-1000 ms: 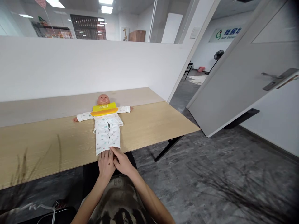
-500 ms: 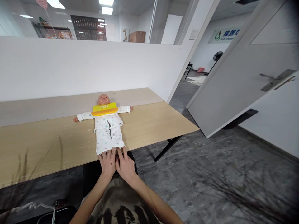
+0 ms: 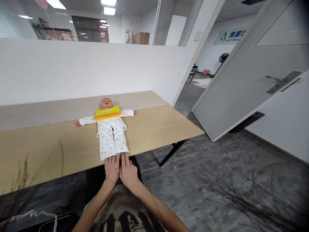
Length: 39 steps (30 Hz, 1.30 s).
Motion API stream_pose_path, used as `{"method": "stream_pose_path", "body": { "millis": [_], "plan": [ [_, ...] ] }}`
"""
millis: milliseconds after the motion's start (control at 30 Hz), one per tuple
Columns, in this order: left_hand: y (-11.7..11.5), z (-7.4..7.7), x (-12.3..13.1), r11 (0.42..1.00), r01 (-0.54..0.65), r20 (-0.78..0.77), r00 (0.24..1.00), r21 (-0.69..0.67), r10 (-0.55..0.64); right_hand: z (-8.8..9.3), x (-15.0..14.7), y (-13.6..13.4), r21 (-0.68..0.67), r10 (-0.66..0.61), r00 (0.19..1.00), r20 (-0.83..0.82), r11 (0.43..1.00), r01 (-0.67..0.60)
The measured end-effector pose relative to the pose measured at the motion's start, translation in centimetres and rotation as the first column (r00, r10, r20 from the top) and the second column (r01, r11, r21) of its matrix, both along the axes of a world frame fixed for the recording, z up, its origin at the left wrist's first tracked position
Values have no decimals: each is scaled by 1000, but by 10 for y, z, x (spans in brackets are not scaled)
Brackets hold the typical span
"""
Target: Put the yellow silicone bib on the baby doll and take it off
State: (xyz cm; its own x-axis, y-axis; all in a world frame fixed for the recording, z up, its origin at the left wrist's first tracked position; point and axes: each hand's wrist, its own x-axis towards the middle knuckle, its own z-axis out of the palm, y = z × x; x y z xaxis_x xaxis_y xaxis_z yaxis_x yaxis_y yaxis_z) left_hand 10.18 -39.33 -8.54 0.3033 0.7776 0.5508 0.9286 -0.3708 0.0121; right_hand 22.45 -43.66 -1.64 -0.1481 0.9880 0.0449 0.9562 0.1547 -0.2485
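A baby doll (image 3: 106, 103) lies on its back on the wooden table (image 3: 154, 129), arms spread wide and legs toward me. It wears a yellow bib (image 3: 107, 111) with an orange lower edge, a white printed top (image 3: 88, 120) and white printed trousers (image 3: 107, 141). At the table's near edge, my left hand (image 3: 112, 168) rests with fingers stretched out by the trouser hems. Beside it is my right hand (image 3: 128, 173), two fingers extended by the other hem and the rest partly curled. Neither hand grips anything; whether the fingertips touch the cloth is unclear.
A white wall with a window stands behind the table. To the right, a grey door (image 3: 241, 74) is open onto another room with a fan (image 3: 223, 57). A black table leg (image 3: 172, 153) shows below. A white cable (image 3: 31, 213) lies at lower left.
My fingers have drawn closer together, and both hands have slid slightly off the trouser hems toward me. The doll stays in place; the view has shifted slightly.
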Motion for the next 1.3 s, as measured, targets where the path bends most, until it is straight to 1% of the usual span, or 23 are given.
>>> {"method": "stream_pose_path", "body": {
  "millis": [133,200,300,433,500,633,833,1000,1167,1300],
  "plan": [
    [0,-1,0,1000,-13,-21,1000,-4,12,-5,-7,2,-22,30,999,-12,999,-30],
    [0,-1,0,1000,-17,-33,999,0,17,-8,-7,3,-13,35,999,-32,999,-35],
    [0,-1,0,1000,-20,-36,999,18,21,-13,-4,8,19,87,995,-45,996,-86],
    [1,-1,0,1000,-17,-7,1000,19,17,-11,2,19,27,145,989,-24,989,-145],
    [2,-1,0,1000,-11,8,1000,19,11,-7,2,24,23,129,992,3,991,-129],
    [1,1,2,1000,-14,30,999,20,14,1,1,25,5,38,999,17,999,-38],
    [-2,3,5,1000,-22,92,996,-17,23,1,1,16,-48,-90,994,-54,995,87],
    [-2,0,3,999,-24,40,999,-28,25,-2,-3,10,-39,-100,991,-86,995,96],
    [-3,-2,-1,1000,15,11,1000,-25,-15,-4,-4,8,-49,-96,993,-69,994,93],
    [-6,-6,0,998,-14,-10,1000,-55,14,-6,-2,7,-43,-68,995,-77,997,65]
  ]
}}
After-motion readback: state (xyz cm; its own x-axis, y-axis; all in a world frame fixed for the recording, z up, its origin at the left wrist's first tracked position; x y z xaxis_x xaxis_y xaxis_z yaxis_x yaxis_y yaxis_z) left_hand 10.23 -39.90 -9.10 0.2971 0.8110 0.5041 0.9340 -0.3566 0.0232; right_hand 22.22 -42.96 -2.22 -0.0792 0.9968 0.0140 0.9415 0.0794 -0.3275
